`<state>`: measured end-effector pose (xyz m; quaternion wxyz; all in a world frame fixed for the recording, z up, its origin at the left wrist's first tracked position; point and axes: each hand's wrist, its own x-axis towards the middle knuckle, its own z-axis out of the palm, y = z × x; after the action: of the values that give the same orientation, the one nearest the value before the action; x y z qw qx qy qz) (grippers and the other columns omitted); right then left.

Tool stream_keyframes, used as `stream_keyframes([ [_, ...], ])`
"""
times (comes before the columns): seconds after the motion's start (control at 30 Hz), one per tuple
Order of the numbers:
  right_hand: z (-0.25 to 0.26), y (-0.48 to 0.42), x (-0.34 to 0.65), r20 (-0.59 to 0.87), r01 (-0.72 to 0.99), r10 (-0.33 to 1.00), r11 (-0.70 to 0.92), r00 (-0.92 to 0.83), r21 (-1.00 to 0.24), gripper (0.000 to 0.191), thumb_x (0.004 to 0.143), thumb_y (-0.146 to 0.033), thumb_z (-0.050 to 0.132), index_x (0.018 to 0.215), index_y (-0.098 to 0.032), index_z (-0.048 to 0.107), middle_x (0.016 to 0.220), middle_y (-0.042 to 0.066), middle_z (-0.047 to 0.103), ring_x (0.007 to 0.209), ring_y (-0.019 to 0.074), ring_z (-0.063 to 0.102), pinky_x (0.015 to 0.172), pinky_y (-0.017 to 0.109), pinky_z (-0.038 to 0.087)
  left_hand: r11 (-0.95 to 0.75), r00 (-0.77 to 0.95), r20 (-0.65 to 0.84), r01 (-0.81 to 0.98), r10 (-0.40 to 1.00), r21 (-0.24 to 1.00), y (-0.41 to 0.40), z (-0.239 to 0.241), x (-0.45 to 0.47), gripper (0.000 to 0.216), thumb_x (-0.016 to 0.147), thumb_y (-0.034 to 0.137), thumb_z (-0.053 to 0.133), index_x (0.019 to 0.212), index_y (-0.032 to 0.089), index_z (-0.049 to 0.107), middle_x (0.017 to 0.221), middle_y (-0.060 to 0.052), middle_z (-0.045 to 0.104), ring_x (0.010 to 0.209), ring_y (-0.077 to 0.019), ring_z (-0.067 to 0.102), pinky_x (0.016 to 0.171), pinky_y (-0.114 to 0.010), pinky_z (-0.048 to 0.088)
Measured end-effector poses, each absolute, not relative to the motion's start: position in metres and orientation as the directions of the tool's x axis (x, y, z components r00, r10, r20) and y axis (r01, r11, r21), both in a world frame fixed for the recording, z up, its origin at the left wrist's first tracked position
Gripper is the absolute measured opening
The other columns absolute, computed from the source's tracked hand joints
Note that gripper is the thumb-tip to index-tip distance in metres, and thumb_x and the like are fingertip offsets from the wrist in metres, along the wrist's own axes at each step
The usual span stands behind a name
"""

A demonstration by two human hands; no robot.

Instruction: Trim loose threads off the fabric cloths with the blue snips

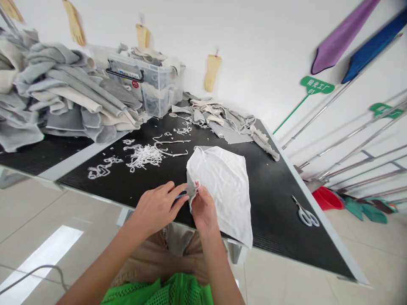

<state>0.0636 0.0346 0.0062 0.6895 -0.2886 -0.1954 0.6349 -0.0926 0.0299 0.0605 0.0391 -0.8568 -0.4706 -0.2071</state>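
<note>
A white cloth piece (222,182) lies on the black tabletop, with its lower corner hanging over the front edge. My right hand (204,207) pinches the cloth's left edge between thumb and fingers. My left hand (162,207) is closed on a small blue-handled tool (180,195) close to that pinched edge. A greyish part of it, possibly blades, points at the cloth, but its exact kind is unclear. Scissors with pale handles (308,217) rest to the right of the cloth, apart from both hands.
White thread scraps (146,156) lie left of the cloth. Grey and cream fabric is heaped (63,93) at the left, beside a clear plastic bin (155,91). More fabric strips (222,116) lie along the back. A red dustpan (327,199) and long poles stand at the right wall.
</note>
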Motion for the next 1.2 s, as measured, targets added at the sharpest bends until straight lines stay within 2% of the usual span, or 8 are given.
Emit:
stream_keyframes([
  [0.17, 0.007, 0.033, 0.063, -0.102, -0.73, 0.974, 0.08, 0.202, -0.679, 0.017, 0.073, -0.028, 0.078, 0.089, -0.024, 0.076, 0.104, 0.001, 0.071, 0.091, 0.0128, 0.062, 0.085, 0.024, 0.05, -0.564, 0.487, 0.409, 0.821, 0.772, 0.088, 0.032, 0.062, -0.091, 0.034, 0.099, 0.042, 0.045, 0.125, 0.027, 0.06, 0.09, -0.002, 0.063, 0.075, -0.0183, 0.065, 0.058, -0.03, 0.044],
  [0.3, 0.008, 0.029, 0.062, -0.069, -0.656, 0.967, 0.113, 0.245, -0.746, 0.006, 0.073, -0.027, 0.077, 0.077, -0.023, 0.076, 0.126, 0.002, 0.062, 0.092, 0.0134, 0.061, 0.081, 0.026, 0.049, -0.572, 0.495, 0.419, 0.817, 0.762, 0.075, 0.035, 0.065, -0.088, 0.032, 0.099, 0.041, 0.045, 0.123, 0.027, 0.061, 0.089, -0.001, 0.062, 0.072, -0.0176, 0.064, 0.056, -0.03, 0.043],
  [0.37, 0.01, 0.028, 0.062, -0.065, -0.64, 0.962, 0.124, 0.264, -0.759, 0.006, 0.073, -0.027, 0.077, 0.076, -0.022, 0.075, 0.131, 0.002, 0.058, 0.095, 0.0138, 0.06, 0.081, 0.026, 0.049, -0.589, 0.514, 0.41, 0.805, 0.754, 0.074, 0.037, 0.066, -0.086, 0.032, 0.099, 0.042, 0.044, 0.122, 0.027, 0.061, 0.088, -0.001, 0.062, 0.072, -0.0177, 0.064, 0.056, -0.03, 0.043],
  [0.53, 0.012, 0.028, 0.061, -0.089, -0.64, 0.951, 0.128, 0.296, -0.757, 0.01, 0.071, -0.028, 0.078, 0.079, -0.022, 0.075, 0.132, 0.003, 0.057, 0.097, 0.0145, 0.059, 0.081, 0.025, 0.049, -0.606, 0.541, 0.378, 0.792, 0.751, 0.071, 0.038, 0.066, -0.081, 0.032, 0.1, 0.04, 0.041, 0.12, 0.025, 0.061, 0.089, -0.002, 0.061, 0.074, -0.0177, 0.063, 0.056, -0.029, 0.042],
  [0.73, 0.011, 0.029, 0.061, -0.117, -0.657, 0.945, 0.119, 0.305, -0.745, 0.018, 0.071, -0.028, 0.078, 0.088, -0.023, 0.074, 0.121, 0.004, 0.064, 0.094, 0.0148, 0.062, 0.08, 0.026, 0.049, -0.603, 0.537, 0.356, 0.791, 0.765, 0.102, 0.037, 0.067, -0.078, 0.032, 0.101, 0.039, 0.04, 0.117, 0.022, 0.062, 0.087, -0.002, 0.061, 0.071, -0.0168, 0.063, 0.055, -0.029, 0.041],
  [1.03, 0.012, 0.028, 0.062, -0.144, -0.706, 0.94, 0.127, 0.311, -0.697, 0.016, 0.07, -0.026, 0.078, 0.086, -0.022, 0.075, 0.115, 0.003, 0.064, 0.09, 0.0119, 0.059, 0.076, 0.022, 0.049, -0.618, 0.549, 0.334, 0.772, 0.766, 0.149, 0.04, 0.065, -0.076, 0.032, 0.102, 0.037, 0.038, 0.111, 0.022, 0.064, 0.086, -0.002, 0.062, 0.069, -0.0162, 0.062, 0.053, -0.03, 0.037],
  [1.2, 0.013, 0.028, 0.062, -0.132, -0.664, 0.932, 0.136, 0.338, -0.736, 0.023, 0.069, -0.028, 0.079, 0.091, -0.023, 0.074, 0.117, 0.004, 0.063, 0.091, 0.0133, 0.059, 0.079, 0.025, 0.05, -0.637, 0.569, 0.323, 0.753, 0.756, 0.164, 0.042, 0.065, -0.075, 0.031, 0.101, 0.035, 0.039, 0.108, 0.021, 0.066, 0.085, -0.002, 0.062, 0.068, -0.0154, 0.061, 0.053, -0.029, 0.037],
])
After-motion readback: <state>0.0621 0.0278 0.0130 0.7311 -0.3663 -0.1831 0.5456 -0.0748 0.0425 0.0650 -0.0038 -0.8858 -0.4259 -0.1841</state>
